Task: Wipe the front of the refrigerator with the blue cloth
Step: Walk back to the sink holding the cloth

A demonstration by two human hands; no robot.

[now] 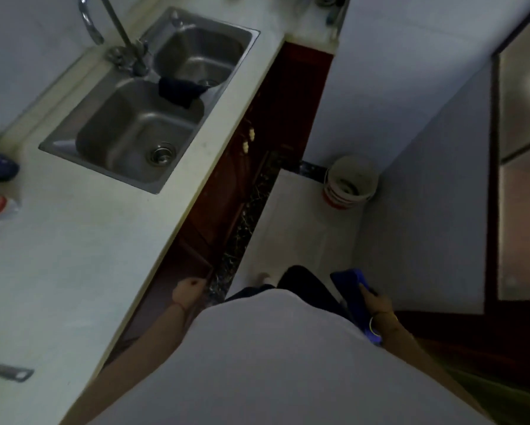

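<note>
The blue cloth (pixel 349 286) hangs at my right side, low in the head view, with my right hand (pixel 377 302) shut on it beside my leg. A bracelet sits on that wrist. My left hand (pixel 187 290) hangs by the dark red cabinet front (pixel 223 210) under the counter, fingers curled in and holding nothing. I cannot pick out a refrigerator for certain. A tall shiny panel in a dark frame (pixel 522 167) stands at the far right, about an arm's length beyond the cloth.
A white counter (pixel 73 256) with a double steel sink (pixel 141 124) and tap runs along the left; a dark rag (pixel 179 92) lies over the sink divider. A white bucket (pixel 351 182) stands in the floor corner ahead. A pale wall (pixel 426 185) is on the right.
</note>
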